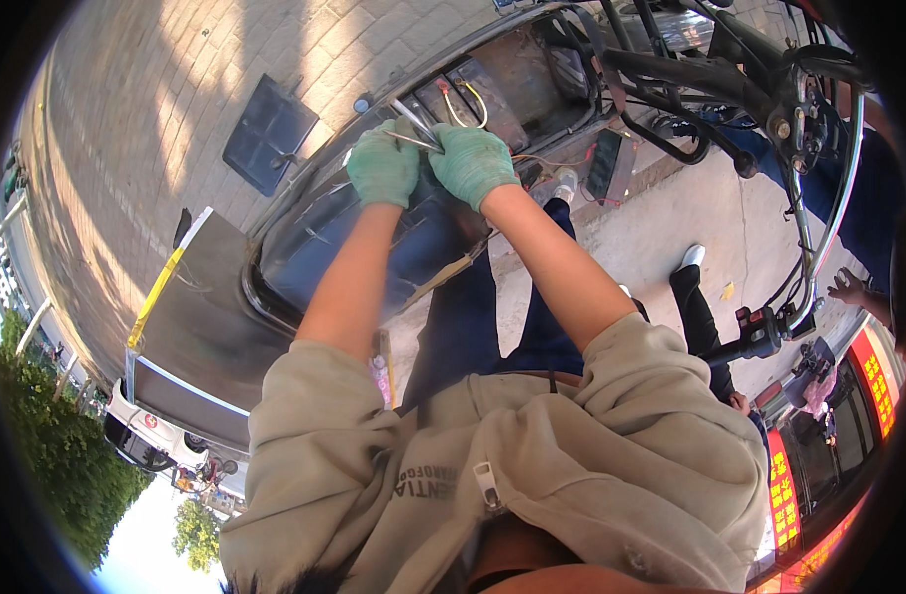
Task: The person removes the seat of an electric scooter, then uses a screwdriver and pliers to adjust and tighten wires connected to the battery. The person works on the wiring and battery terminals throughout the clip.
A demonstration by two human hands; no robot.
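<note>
Both my hands wear green work gloves and meet over the edge of an open compartment (512, 74) in a vehicle body. My left hand (383, 163) is closed, and my right hand (473, 163) is closed close beside it. A thin metal rod (413, 140) spans between them, gripped at both ends; its exact kind is unclear. A second silver bar (410, 117) slants up from my right fingers toward the compartment; I cannot tell if it is held. Just beyond my right hand, a dark battery-like block (492, 99) has red and pale yellow wires (480, 99) looped over it.
A black panel (270, 134) lies on the paving at left. Below my wrists is a dark, glossy vehicle panel (334, 247). A dark rectangular device (603, 163) with red wires lies right of the compartment. Handlebars (764, 332) and another person's hand (849, 287) are at right.
</note>
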